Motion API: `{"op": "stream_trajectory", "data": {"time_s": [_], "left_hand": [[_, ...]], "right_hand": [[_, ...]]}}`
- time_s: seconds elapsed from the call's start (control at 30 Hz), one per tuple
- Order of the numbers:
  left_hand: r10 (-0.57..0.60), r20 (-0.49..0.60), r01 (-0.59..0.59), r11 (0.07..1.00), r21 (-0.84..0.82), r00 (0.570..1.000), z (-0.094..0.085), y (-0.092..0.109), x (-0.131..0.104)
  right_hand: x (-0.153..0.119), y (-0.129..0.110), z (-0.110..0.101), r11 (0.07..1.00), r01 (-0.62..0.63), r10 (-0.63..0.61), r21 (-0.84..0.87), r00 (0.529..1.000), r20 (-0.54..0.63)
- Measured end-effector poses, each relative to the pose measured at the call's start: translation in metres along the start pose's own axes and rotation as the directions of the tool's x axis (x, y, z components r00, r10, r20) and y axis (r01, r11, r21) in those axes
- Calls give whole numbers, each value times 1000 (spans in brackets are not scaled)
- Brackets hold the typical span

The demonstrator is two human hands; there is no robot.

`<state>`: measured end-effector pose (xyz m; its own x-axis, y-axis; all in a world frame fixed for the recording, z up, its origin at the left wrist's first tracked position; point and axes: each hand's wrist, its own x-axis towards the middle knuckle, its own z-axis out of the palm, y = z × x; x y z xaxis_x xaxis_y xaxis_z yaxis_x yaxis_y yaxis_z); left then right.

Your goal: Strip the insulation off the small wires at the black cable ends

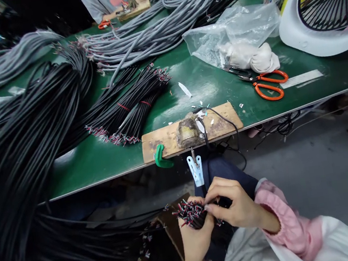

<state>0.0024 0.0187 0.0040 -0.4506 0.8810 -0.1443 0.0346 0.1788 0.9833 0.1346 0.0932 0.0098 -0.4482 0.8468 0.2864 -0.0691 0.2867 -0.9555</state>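
Bundle of thin black cables with frayed red and white wire ends [190, 215]: it sits upright above the lap, below the table edge. The left hand's [194, 242] fingers wrap around it just under the tips; the right hand's [238, 203] thumb and forefinger pinch at its right edge, on exactly which strand I cannot tell. It looks moderately weighty and springy, the sheaths likely smooth enough to slide, the bare ends fragile; best gripped around the sheaths. From it, a pale blue plastic peg [195, 171] lies at twelve o'clock, orange-handled scissors [269, 85] between one and two.
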Motion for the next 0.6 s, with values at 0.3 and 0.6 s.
{"op": "stream_trajectory", "data": {"time_s": [0.3,0.6], "left_hand": [[-61,-162,47,995,-89,985,-1,-5,-9],[-70,-165,51,992,-117,984,-16,-21,-13]], "right_hand": [[-8,-2,3,999,-6,3,-52,999,-48],[-23,-9,9,993,50,-53,108,998,24]]}}
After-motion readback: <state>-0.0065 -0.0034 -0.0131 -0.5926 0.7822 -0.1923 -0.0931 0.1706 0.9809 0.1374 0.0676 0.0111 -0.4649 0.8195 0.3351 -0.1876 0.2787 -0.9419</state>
